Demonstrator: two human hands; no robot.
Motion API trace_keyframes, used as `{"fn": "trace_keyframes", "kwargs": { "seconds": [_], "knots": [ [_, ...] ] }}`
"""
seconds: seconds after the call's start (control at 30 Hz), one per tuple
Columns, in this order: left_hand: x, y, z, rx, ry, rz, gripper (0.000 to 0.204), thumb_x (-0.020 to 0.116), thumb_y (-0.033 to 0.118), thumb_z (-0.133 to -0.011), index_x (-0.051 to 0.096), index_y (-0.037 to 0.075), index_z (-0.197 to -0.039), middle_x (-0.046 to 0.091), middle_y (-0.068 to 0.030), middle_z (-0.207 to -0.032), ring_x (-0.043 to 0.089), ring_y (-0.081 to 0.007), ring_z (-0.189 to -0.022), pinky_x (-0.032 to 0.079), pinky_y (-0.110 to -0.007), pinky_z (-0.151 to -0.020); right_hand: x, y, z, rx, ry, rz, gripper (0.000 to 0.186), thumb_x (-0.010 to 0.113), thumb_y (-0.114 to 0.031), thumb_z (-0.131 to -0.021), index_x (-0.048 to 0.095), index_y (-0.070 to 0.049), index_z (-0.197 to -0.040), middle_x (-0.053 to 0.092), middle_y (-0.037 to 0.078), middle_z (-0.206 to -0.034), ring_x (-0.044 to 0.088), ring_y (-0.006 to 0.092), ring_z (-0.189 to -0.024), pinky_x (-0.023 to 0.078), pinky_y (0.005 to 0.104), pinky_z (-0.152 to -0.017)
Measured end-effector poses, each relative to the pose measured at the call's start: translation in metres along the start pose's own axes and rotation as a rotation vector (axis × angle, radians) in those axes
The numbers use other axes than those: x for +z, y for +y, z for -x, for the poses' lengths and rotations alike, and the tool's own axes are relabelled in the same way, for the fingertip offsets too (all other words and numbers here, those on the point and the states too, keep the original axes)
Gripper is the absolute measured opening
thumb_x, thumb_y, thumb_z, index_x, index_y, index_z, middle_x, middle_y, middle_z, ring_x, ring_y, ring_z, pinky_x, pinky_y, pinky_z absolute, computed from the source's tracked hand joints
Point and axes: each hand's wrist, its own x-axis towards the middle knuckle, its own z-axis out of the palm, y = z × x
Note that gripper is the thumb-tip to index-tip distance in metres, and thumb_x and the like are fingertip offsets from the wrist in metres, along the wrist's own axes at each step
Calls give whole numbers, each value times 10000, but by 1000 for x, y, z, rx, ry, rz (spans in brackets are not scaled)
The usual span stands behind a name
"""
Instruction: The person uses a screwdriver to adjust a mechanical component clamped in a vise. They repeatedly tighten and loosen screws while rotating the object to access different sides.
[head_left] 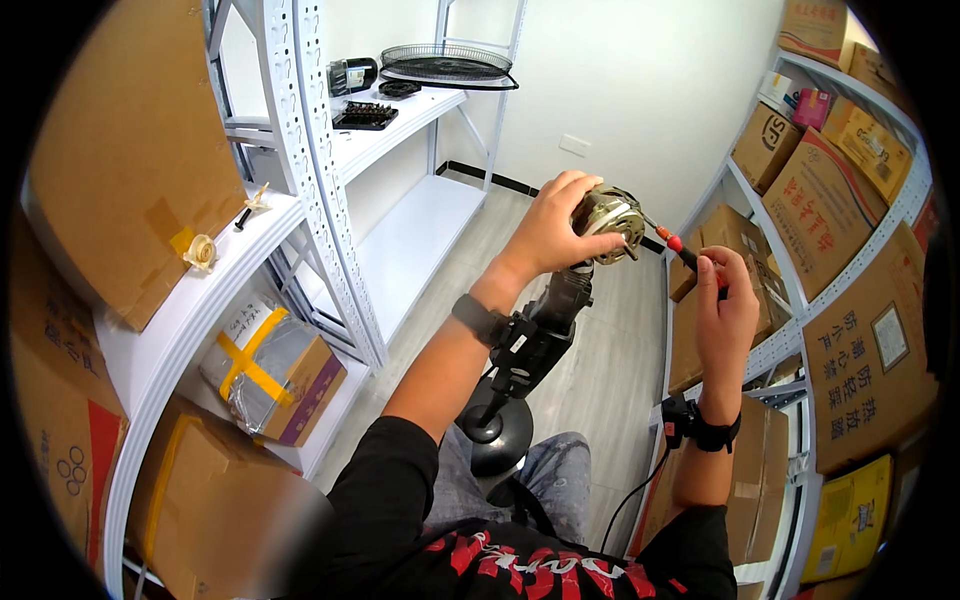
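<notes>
My left hand (568, 222) grips the exposed metal motor (610, 220) atop a black stand (555, 310), its fingers over the top and its thumb across the front. My right hand (725, 305) is closed on a screwdriver (688, 256) with a red and black handle, its shaft angled up-left to the motor's right side; I cannot make out whether the tip sits in a screw. The stand's round black base (505, 440) is low down between my legs.
Metal shelving (405, 225) on the left holds boxes (130, 150), small cream parts (200, 252), a round wire grille (447, 62), a black cylinder (352, 76) and a black tool tray (365, 116). Shelves of cardboard boxes (820, 210) line the right. A white wall (620, 90) closes the far end.
</notes>
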Motion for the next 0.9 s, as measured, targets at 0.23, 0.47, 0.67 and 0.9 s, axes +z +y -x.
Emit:
{"fn": "trace_keyframes", "kwargs": {
  "seconds": [0.23,0.47,0.67,0.9],
  "knots": [
    [3,0,-2,31,13,-28,679,838,328,-801,603,13,-1355,578,-156,-1353,589,-310,-1234,486,-392,-1053,7,2,-2,-105,183,-236,217,718,-210,-981,669,-48,-1118,603,78,-735,549,165,-615,456,312,-588],
    [0,-10,1,-60,-24,101,679,810,260,-814,572,37,-1410,553,-96,-1388,579,-222,-1211,493,-342,-977,0,-6,-4,-273,128,-40,187,721,-153,-959,661,-68,-1114,582,103,-678,562,229,-561,464,363,-558],
    [-2,-9,2,-89,-54,171,680,784,259,-829,560,44,-1434,537,-81,-1407,567,-209,-1217,469,-340,-1005,-6,-8,1,91,-36,30,274,732,-90,-906,652,-59,-1166,597,82,-817,574,201,-658,458,326,-597],
    [-1,-10,1,-89,-81,197,707,782,279,-834,542,48,-1458,519,-88,-1429,555,-224,-1258,461,-349,-1036,-3,-2,1,-159,91,-73,269,729,-160,-932,649,-59,-1168,609,96,-753,593,228,-622,468,342,-589]
  ]
}}
